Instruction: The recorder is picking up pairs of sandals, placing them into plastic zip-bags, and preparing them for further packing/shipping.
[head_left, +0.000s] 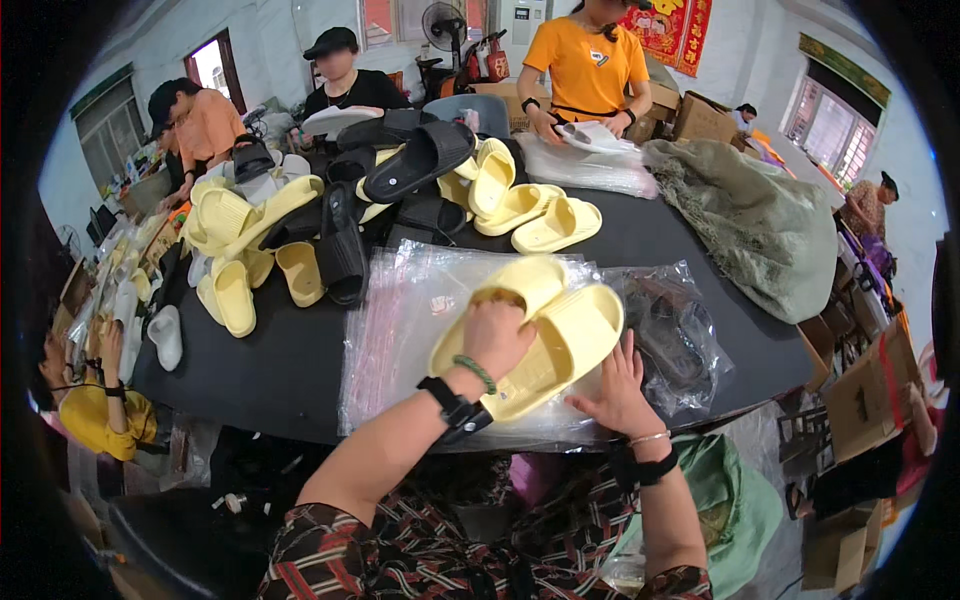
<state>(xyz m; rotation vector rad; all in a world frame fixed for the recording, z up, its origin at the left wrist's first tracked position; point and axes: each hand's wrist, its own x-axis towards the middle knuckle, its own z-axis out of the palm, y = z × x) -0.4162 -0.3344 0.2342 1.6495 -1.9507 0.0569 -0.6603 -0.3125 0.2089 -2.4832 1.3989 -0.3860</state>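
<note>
A pair of pale yellow slippers point(575, 345) lies side by side and overlapping over a stack of clear plastic bags point(395, 350) at the table's near edge. My left hand point(495, 340) grips the pair, its fingertips hidden inside the left slipper's strap. Beside the right slipper, my right hand point(620, 390) rests on the plastic with thumb and fingers spread, holding nothing. Just past it on the right, a dark pair of slippers point(675, 335) sits inside a clear bag.
A heap of yellow and black slippers point(345, 225) covers the table's far left. A grey-green woven sack point(755, 225) slumps at the right edge. Across the table, a person in orange point(590, 70) handles a white slipper over plastic bags. A green sack point(735, 500) stands below on my right.
</note>
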